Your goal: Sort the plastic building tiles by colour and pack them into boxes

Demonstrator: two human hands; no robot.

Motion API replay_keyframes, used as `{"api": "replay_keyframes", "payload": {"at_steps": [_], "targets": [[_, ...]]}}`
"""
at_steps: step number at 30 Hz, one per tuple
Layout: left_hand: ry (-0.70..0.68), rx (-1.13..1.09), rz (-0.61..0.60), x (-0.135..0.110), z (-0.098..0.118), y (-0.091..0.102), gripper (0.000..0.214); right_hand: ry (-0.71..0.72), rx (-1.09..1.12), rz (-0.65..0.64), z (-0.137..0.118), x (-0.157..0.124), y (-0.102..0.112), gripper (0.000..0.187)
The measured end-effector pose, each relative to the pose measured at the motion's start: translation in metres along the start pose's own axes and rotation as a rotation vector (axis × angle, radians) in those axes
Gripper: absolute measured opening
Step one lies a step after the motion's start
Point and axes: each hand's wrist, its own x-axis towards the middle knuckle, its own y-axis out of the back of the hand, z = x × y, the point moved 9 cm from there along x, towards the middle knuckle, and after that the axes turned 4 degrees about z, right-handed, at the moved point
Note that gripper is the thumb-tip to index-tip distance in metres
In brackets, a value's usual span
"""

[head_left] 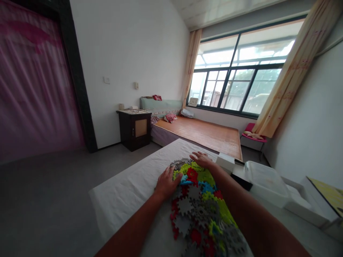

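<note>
A spread of plastic toy gears (193,192) in grey, red, lime green and blue lies on a white-covered table (128,185). At its left edge rests my left hand (166,182), fingers stretched forward and thumb over a blue piece. My right hand (201,159) reaches across the far end, palm down and fingers extended, touching or just above lime green gears (197,166). Neither hand shows a piece held in it. Some gears are hidden beneath both hands and my right forearm. Near my body lies a grey pegged base piece (233,237).
Right of the gears stand a small white box (225,162), a translucent plastic tub (265,180) and a white box (308,205). Beyond the table are a bed with a brown mat (200,128), a dark cabinet (135,130) and a pink chair (253,134).
</note>
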Motion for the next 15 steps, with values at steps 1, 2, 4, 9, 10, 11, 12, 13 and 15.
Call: {"api": "replay_keyframes", "payload": {"at_steps": [1, 2, 4, 9, 10, 11, 12, 13, 15], "targets": [[-0.012, -0.003, -0.032, -0.002, 0.003, -0.001, 0.07, 0.005, 0.004, -0.032, 0.0, 0.004, -0.007, 0.073], [-0.03, -0.011, -0.081, -0.005, 0.005, -0.002, 0.069, 0.016, 0.011, -0.063, -0.001, 0.006, -0.013, 0.074], [-0.087, -0.024, -0.198, -0.011, 0.012, -0.005, 0.075, 0.043, 0.027, -0.114, -0.001, 0.005, -0.02, 0.077], [-0.24, -0.03, -0.293, -0.026, 0.034, -0.01, 0.109, 0.095, 0.081, -0.164, 0.007, -0.021, -0.014, 0.073], [-0.268, -0.047, -0.283, -0.029, 0.041, -0.011, 0.107, 0.103, 0.097, -0.164, 0.009, -0.029, -0.009, 0.068], [-0.3, -0.069, -0.271, -0.031, 0.048, -0.012, 0.103, 0.111, 0.113, -0.162, 0.013, -0.037, -0.004, 0.063], [-0.337, -0.092, -0.262, -0.034, 0.057, -0.013, 0.1, 0.116, 0.13, -0.159, 0.016, -0.046, 0.001, 0.058], [-0.375, -0.114, -0.254, -0.036, 0.065, -0.015, 0.098, 0.12, 0.148, -0.154, 0.02, -0.055, 0.006, 0.054], [-0.433, -0.143, -0.242, -0.04, 0.08, -0.018, 0.093, 0.124, 0.182, -0.138, 0.029, -0.074, 0.017, 0.049]]}}
